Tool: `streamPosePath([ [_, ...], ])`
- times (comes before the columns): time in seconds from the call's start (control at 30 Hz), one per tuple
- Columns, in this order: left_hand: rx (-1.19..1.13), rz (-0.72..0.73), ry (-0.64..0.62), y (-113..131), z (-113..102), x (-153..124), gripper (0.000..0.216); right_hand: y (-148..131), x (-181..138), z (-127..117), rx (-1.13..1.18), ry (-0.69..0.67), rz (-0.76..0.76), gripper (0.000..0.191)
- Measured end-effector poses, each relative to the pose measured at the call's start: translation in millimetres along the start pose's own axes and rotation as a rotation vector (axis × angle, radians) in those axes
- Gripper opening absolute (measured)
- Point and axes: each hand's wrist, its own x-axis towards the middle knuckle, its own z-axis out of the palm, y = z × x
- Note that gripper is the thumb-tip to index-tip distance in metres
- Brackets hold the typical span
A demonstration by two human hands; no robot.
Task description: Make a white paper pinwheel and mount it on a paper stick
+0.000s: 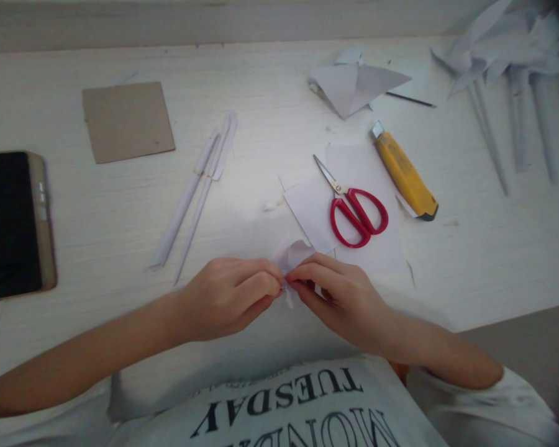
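Observation:
Close to the table's front edge, my left hand (pixel 245 295) and my right hand (pixel 335 292) meet fingertip to fingertip. Both pinch a small piece of white paper (pixel 298 251), part of which sticks up beyond the fingers and a bit below them. Its full shape is hidden by the fingers. Just past my right hand, red-handled scissors (pixel 354 208) lie on white paper sheets (pixel 382 248), blades pointing away to the left. A yellow box cutter (pixel 407 171) rests to their right. Left of centre are two rolled paper sticks (pixel 190 198).
White paper pinwheels (pixel 487 68) on paper sticks lie at the back right. A folded paper shape (pixel 354 87) and a thin dark rod (pixel 410 99) are nearer the middle. At left are a brown cardboard piece (pixel 128 121) and a phone (pixel 13 223). A cotton swab (pixel 271 206) lies centrally.

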Motion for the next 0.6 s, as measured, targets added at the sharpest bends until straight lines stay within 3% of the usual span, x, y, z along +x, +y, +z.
streamPosePath([
  [0.6,-0.049,-0.032,0.045,-2.1,0.8,-1.5,0.013,-0.3,0.9,-0.7,0.076,-0.022,0.034,0.014],
])
